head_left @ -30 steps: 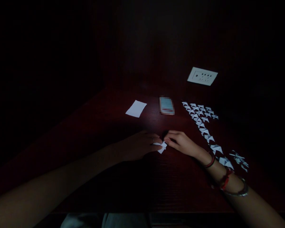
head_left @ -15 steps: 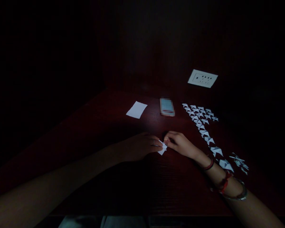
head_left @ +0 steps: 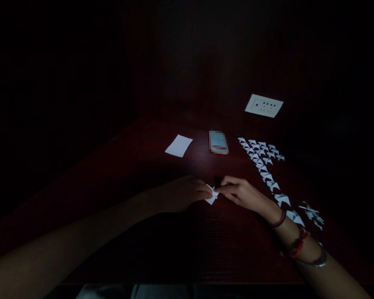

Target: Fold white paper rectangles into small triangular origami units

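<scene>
A small piece of folded white paper lies on the dark red table in front of me, a narrow flap standing up near its middle. My left hand comes in from the left, its fingertips closed on the paper's left side and covering part of it. From the right, my right hand has its index finger and thumb at the paper's right edge, pinching or pressing there. The other right fingers are curled in.
A flat white sheet and a blurred phone-like object lie farther back. Several folded white paper pieces form rows at the right, beside a pile of paper scraps. A socket plate is on the back wall.
My right hand has shifted slightly right and its index finger has straightened towards the paper. A flap on the paper now stands up. My left hand stays almost in place.
</scene>
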A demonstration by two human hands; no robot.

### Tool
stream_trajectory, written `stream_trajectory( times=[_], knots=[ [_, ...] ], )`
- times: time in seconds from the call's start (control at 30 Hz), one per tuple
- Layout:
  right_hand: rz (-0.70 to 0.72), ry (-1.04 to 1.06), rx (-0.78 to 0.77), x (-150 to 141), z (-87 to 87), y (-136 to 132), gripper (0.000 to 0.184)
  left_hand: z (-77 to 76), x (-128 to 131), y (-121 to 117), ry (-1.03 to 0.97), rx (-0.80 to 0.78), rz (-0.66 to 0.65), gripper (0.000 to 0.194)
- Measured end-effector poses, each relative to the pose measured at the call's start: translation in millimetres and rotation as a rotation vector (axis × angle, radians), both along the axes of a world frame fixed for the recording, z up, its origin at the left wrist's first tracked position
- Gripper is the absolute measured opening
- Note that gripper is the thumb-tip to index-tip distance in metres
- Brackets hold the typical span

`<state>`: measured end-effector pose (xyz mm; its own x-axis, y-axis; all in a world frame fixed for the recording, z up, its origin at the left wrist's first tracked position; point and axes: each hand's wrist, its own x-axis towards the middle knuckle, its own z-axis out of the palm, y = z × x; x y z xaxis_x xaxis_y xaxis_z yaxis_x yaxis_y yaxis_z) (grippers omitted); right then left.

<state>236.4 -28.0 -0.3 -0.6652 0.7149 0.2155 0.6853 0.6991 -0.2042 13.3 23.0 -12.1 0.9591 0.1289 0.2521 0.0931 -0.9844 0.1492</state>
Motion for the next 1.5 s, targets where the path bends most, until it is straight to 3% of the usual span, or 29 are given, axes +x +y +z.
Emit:
stream_trajectory(
  times=[0.23, 0.5, 0.87, 1.03, 1.2, 1.5],
  knots=[
    [0.016, -0.182, 0.083, -2, 0.8, -2, 0.031, 1.9, -1, -2, -0.007, -0.001, -0.018, 0.038],
    [0.037, -0.277, 0.107, -3, 5.2, -1, 0.024, -1.2, -3, 0, -0.004, 0.035, -0.057, 0.046],
    [-0.051, -0.154, 0.111, 5, 3.9, -4, 0.028, 2.9, -4, -5, 0.033, -0.017, -0.008, 0.042],
    [0.018, -0.113, 0.012, 0, 4.3, -7, 0.035, 1.8, -7, -5, 0.048, -0.003, -0.01, 0.049],
    [0.076, -0.092, -0.08, -7, 9.3, -12, 0.034, 0.1, -7, -5, 0.03, 0.015, 0.004, 0.042],
    [0.033, -0.069, -0.095, -8, 9.0, -14, 0.032, 4.6, -6, -9, 0.031, 0.019, 0.01, 0.045]
  ],
)
